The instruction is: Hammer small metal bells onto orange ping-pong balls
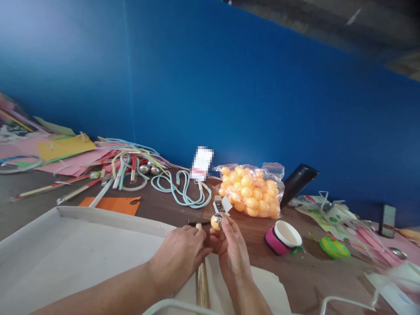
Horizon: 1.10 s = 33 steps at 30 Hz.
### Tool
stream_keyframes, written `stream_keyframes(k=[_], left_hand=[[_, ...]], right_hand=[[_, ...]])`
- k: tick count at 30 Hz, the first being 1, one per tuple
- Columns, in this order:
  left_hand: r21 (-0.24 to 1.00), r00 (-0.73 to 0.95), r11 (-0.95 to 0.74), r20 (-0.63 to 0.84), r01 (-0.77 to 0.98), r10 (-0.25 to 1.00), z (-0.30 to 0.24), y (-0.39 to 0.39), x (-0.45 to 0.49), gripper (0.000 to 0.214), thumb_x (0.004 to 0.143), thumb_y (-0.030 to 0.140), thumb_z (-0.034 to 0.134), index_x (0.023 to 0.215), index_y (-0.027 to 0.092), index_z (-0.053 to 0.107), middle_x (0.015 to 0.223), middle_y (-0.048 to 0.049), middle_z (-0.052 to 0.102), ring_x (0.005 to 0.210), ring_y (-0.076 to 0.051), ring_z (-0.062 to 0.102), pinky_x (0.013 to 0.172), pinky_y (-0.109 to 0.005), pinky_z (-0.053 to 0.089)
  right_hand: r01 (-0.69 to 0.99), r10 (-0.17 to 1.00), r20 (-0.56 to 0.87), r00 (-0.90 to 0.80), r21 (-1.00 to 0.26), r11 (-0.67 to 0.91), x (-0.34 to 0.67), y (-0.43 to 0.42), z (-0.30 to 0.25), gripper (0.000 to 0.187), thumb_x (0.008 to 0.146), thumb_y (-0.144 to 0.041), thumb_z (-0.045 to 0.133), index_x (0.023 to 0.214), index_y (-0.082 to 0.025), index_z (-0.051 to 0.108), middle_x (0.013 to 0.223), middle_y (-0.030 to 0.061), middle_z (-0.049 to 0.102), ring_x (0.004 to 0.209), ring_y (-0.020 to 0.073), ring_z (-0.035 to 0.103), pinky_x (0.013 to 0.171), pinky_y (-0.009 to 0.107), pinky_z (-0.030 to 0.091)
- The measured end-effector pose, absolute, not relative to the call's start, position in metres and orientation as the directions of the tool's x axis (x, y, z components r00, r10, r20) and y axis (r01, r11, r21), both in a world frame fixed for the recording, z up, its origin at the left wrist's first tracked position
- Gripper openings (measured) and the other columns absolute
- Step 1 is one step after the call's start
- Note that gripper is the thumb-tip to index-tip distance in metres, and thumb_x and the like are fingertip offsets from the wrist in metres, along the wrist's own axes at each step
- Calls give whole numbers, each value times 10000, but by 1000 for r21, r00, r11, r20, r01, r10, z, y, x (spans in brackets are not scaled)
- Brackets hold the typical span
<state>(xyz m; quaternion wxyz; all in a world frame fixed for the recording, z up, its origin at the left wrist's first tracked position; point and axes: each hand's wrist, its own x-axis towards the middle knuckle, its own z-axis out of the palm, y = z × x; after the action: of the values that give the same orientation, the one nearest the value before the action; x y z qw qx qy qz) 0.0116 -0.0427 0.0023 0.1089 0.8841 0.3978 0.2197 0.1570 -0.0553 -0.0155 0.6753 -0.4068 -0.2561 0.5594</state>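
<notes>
My left hand (179, 258) is closed around the top of a wooden stick (202, 280) that stands near the table's front edge. My right hand (231, 247) pinches a small orange ball (216, 221) between its fingertips, just above the stick's upper end. A clear bag full of the same orange balls (250, 190) lies on the brown table (295, 271) a little beyond my hands. A small open box with tiny dark pieces (221, 204) sits right behind the ball.
A white shallow tray (82, 245) lies at the left. Further back are coloured straws and sticks (121, 168), a pale green cord (183, 190), orange card (114, 204), a pink-and-white cup (284, 236), a black tube (298, 181), a green lid (334, 247). A blue wall rises behind.
</notes>
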Motion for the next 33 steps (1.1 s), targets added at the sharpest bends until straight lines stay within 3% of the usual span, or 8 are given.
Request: stream_keyframes(k=[4,12,20,27,33], left_hand=[[475,536,-605,288,640,793,1,-42,12,202,884,317,371,808,204,520,791,-19,617,743,-177,573,650,-283,379],[622,494,-550,284,557,822,-1,-39,12,78,817,203,461,869,221,516,842,3,615,758,-159,575,636,-255,367],[618,537,-571,269,540,800,1,-40,11,123,811,196,452,890,223,542,858,-3,610,768,-160,571,651,-253,379],[596,545,-588,279,547,790,-2,-37,12,97,819,199,441,852,218,529,838,2,602,737,-150,566,629,-243,383],[553,558,-602,271,577,784,-2,-37,13,93,821,207,437,806,205,529,803,-8,596,710,-150,565,617,-240,382]], right_hand=[[-518,969,-91,228,-855,42,156,-57,-12,309,811,-288,635,1097,-231,535,857,4,645,674,112,626,572,196,514],[-375,968,3,251,-921,100,154,-59,-9,365,751,-269,690,1079,-232,535,923,17,645,743,166,639,657,291,530],[-167,943,117,311,-970,175,150,-63,-5,355,745,-226,687,1074,-211,555,887,15,646,802,156,589,706,240,495],[-93,944,162,287,-976,196,148,-66,-2,348,790,-265,630,1118,-203,532,920,41,623,817,183,581,691,277,510],[-1,937,201,286,-978,210,149,-67,-4,340,810,-269,607,1136,-202,538,1043,53,624,927,204,583,797,294,471]])
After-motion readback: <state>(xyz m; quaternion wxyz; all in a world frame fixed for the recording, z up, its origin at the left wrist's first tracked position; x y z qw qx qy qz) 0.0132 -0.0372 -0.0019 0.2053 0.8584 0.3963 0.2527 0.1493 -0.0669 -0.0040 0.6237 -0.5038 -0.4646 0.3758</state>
